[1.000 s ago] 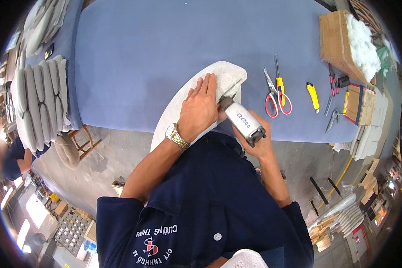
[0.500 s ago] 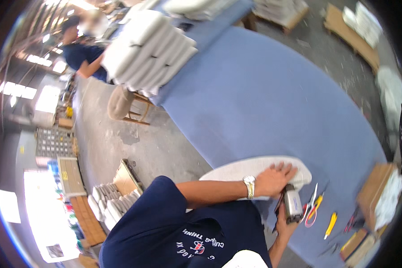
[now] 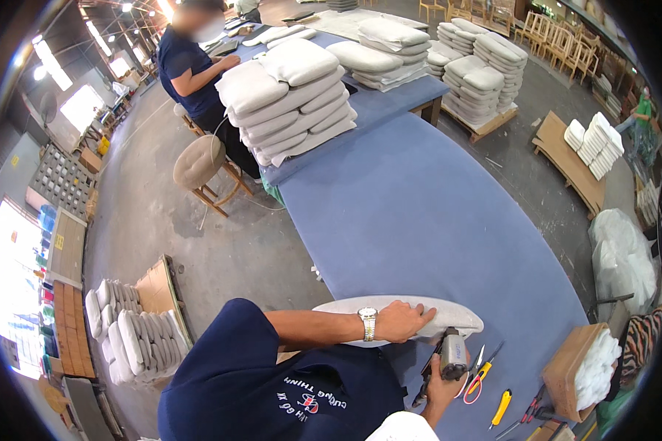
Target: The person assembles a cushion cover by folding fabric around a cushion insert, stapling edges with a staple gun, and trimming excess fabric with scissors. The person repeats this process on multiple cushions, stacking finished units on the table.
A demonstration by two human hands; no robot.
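Observation:
A pale grey, padded seat cushion (image 3: 460, 314) lies along the near edge of the blue table. My left hand (image 3: 404, 322), wearing a wristwatch, grips its near edge, with the index finger stretched over the top and the other fingers bent. My right hand (image 3: 443, 386) is wrapped round a staple gun (image 3: 453, 356) with a grey head. The gun's nose sits at the cushion's right end; whether it touches is hard to tell. Right of the gun lie scissors (image 3: 475, 367) with red-and-white handles and a yellow-handled screwdriver (image 3: 482, 375).
A yellow cutter (image 3: 501, 409) and red-handled pliers (image 3: 531, 409) lie near a cardboard box (image 3: 566, 375) of white stuffing. Stacked cushions (image 3: 294, 103) stand at the table's far end. Beyond them a person (image 3: 191, 66) works beside a round stool (image 3: 200, 160). More cushions (image 3: 136, 334) sit at left.
The view has tilted up, showing more of the far room. My left hand's spread fingers have drawn in on the cushion. The staple gun stays in my right hand at the cushion's right end.

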